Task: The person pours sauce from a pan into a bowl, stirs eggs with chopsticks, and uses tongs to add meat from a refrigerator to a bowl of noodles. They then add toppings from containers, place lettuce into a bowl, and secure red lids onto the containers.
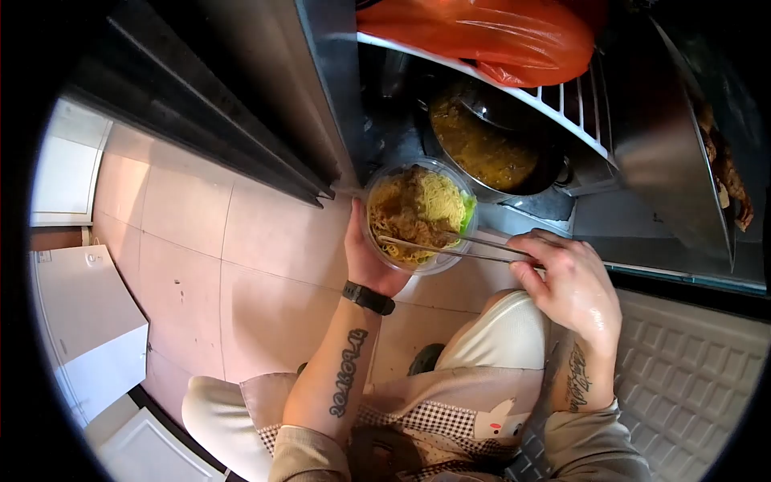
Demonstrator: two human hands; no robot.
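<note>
My left hand (374,269) is wrapped round a clear round plastic bowl (468,255) from below and the side. In the bowl are yellow noodles (440,198) with brown sauce or meat over part of them, and a bit of green leaf (468,210) at the right edge. My right hand (572,277) grips a pair of thin metal chopsticks (488,249), whose tips reach into the brown-coated noodles. Just beyond the bowl, inside a refrigerator-like cabinet, stands a metal pot (514,195) of yellowish-brown soup or stew, with a shiny utensil partly visible in it.
A red plastic bag (498,36) rests on a white wire shelf (554,108) above the pot. At right is the ribbed inner side of an open door (683,361). White cabinets (96,313) stand at left on the tiled floor (189,265). Dark metal bars (217,104) run along the upper left.
</note>
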